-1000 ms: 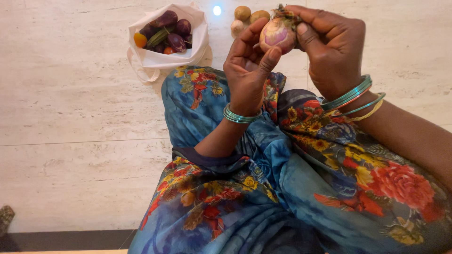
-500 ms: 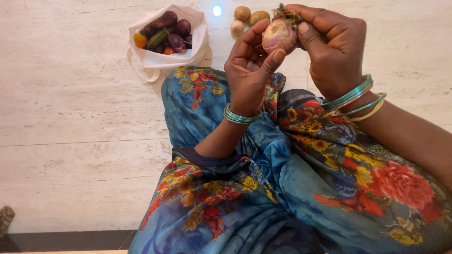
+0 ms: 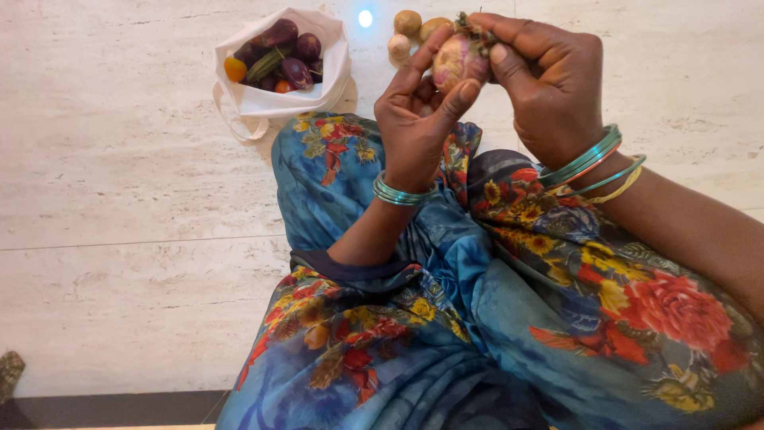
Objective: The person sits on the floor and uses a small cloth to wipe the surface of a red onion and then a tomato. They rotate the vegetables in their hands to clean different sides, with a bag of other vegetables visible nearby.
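Note:
I hold a round pinkish-purple bulb vegetable (image 3: 455, 60) with a stubby, stringy top up in front of me, above my knees. My left hand (image 3: 414, 111) cups it from below and the left, thumb and fingers pressed on its sides. From the right, my right hand (image 3: 549, 80) pinches its top end with thumb and fingertips. Both wrists wear teal bangles. My lap is covered by blue cloth with red and yellow flowers (image 3: 477, 302).
On the pale stone floor (image 3: 119, 159), a white cloth bag (image 3: 278, 95) lies open to the upper left with dark aubergines, a green vegetable and orange fruits inside. Three small potatoes (image 3: 410, 22) lie beyond my hands. A dark strip runs along the bottom left edge.
Both hands and the bulb have shifted slightly left, and the bulb has turned so its paler side faces me. The bag and potatoes lie as before.

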